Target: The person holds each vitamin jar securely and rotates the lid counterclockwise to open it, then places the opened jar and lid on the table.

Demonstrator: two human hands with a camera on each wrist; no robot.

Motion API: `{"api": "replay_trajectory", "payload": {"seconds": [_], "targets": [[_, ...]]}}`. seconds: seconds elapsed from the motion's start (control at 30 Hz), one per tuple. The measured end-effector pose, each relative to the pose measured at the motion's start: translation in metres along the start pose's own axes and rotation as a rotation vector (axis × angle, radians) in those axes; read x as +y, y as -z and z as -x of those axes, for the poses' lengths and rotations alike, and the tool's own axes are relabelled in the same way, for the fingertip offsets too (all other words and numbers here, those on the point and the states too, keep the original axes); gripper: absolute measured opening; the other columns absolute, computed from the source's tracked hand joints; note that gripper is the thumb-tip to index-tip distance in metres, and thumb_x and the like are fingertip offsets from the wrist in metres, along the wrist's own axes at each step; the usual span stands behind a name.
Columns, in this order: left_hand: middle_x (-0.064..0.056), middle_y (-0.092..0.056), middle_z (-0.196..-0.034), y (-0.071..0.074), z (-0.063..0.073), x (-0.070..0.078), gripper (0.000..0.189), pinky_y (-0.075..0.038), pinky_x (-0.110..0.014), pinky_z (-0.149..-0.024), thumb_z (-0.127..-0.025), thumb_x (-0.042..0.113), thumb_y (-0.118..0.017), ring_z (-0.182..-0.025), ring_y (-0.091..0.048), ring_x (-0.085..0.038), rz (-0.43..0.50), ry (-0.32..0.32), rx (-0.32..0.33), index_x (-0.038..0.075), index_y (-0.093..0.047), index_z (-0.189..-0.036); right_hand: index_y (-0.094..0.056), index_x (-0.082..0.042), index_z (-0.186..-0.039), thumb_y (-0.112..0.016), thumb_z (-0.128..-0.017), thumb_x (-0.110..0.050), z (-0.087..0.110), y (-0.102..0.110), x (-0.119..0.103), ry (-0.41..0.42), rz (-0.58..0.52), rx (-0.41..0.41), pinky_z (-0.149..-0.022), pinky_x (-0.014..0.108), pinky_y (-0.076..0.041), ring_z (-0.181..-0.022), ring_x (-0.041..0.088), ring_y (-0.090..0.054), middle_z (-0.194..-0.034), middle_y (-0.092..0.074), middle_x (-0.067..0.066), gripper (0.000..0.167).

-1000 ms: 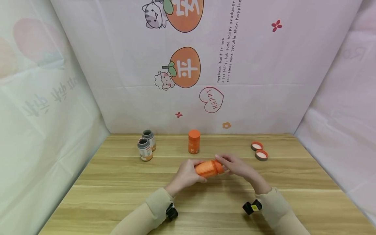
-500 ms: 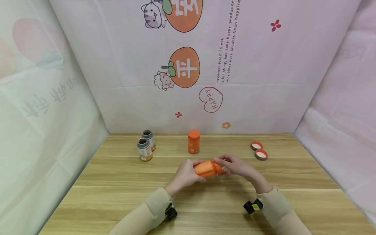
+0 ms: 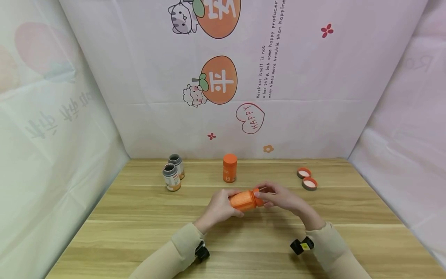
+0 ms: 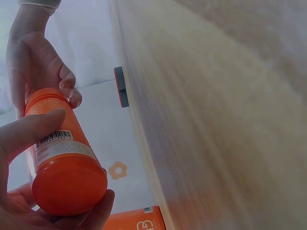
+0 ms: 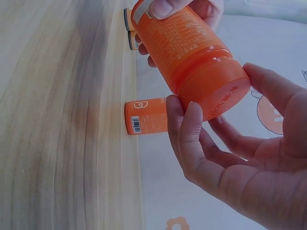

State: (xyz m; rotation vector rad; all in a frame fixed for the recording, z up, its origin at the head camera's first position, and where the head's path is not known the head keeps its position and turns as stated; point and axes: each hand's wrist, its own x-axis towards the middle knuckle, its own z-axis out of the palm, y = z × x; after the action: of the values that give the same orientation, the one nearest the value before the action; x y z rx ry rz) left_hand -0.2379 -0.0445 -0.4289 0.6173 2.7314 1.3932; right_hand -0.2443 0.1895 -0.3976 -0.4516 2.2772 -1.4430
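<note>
2 hands gripping 1 tilted orange bottle, 1 upright bottle, 2 grey-necked jars, 2 caps

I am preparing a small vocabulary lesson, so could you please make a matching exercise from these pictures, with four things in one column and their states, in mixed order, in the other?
Column one
1. held bottle
2. standing bottle
3. grey-necked jars
4. loose caps

Column two
A. upright and closed, alone
B. lying apart from any container, white insides facing up
C. tilted, between the left hand and the right hand
D. upright, with open mouths

Right pairs: 1-C, 2-A, 3-D, 4-B
</note>
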Motion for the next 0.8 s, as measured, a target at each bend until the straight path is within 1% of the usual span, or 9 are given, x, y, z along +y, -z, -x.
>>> {"api": "replay_trajectory", "payload": {"seconds": [0.1, 0.17, 0.4, 0.6, 0.8], "targets": [[0.0, -0.069, -0.102, 0.0002, -0.0001, -0.0016, 0.063, -0.046, -0.03, -0.072, -0.055, 0.012, -0.089, -0.082, -0.056, -0.012, 0.0, 0.004, 0.001, 0.011, -0.068, -0.115, -0.049, -0.008, -0.131, -0.059, -0.092, -0.038, 0.0002, -0.0005, 0.0003, 0.017, 0.016, -0.005, -0.088, 0.048, -0.05, -0.104, 0.025, -0.06, -0.129, -0.05, 0.02, 0.05], [-0.001, -0.069, -0.102, 0.0006, 0.0001, -0.0016, 0.064, -0.046, -0.03, -0.072, -0.055, 0.013, -0.089, -0.082, -0.056, -0.012, -0.002, 0.007, 0.002, 0.011, -0.068, -0.115, -0.048, -0.008, -0.131, -0.06, -0.092, -0.036, 0.0002, -0.0003, 0.0008, 0.044, 0.029, -0.013, -0.088, 0.048, -0.05, -0.106, 0.026, -0.059, -0.13, -0.05, 0.019, 0.05], [-0.001, -0.069, -0.104, 0.0018, 0.0007, -0.0011, 0.066, -0.046, -0.031, -0.073, -0.055, 0.014, -0.089, -0.083, -0.056, -0.012, -0.012, 0.013, 0.004, 0.012, -0.068, -0.117, -0.05, -0.008, -0.129, -0.069, -0.086, -0.025, -0.0008, 0.0006, 0.0031, 0.133, 0.052, -0.013, -0.09, 0.04, -0.05, -0.115, 0.031, -0.054, -0.129, -0.053, 0.015, 0.05], [-0.002, -0.069, -0.105, 0.0021, 0.0011, -0.001, 0.067, -0.046, -0.031, -0.073, -0.055, 0.014, -0.09, -0.083, -0.057, -0.012, -0.008, 0.014, 0.001, 0.011, -0.067, -0.118, -0.051, -0.01, -0.127, -0.075, -0.081, -0.018, 0.0009, 0.0013, 0.0014, 0.168, 0.059, 0.009, -0.091, 0.04, -0.05, -0.12, 0.035, -0.051, -0.128, -0.055, 0.013, 0.052], [-0.002, -0.069, -0.105, 0.0022, 0.0013, -0.0002, 0.067, -0.046, -0.031, -0.073, -0.055, 0.013, -0.089, -0.083, -0.057, -0.012, -0.001, 0.019, 0.005, 0.011, -0.067, -0.118, -0.052, -0.008, -0.126, -0.075, -0.079, -0.008, 0.0014, 0.0017, 0.0009, 0.204, 0.03, 0.005, -0.095, 0.044, -0.048, -0.121, 0.036, -0.049, -0.128, -0.054, 0.015, 0.052]]}}
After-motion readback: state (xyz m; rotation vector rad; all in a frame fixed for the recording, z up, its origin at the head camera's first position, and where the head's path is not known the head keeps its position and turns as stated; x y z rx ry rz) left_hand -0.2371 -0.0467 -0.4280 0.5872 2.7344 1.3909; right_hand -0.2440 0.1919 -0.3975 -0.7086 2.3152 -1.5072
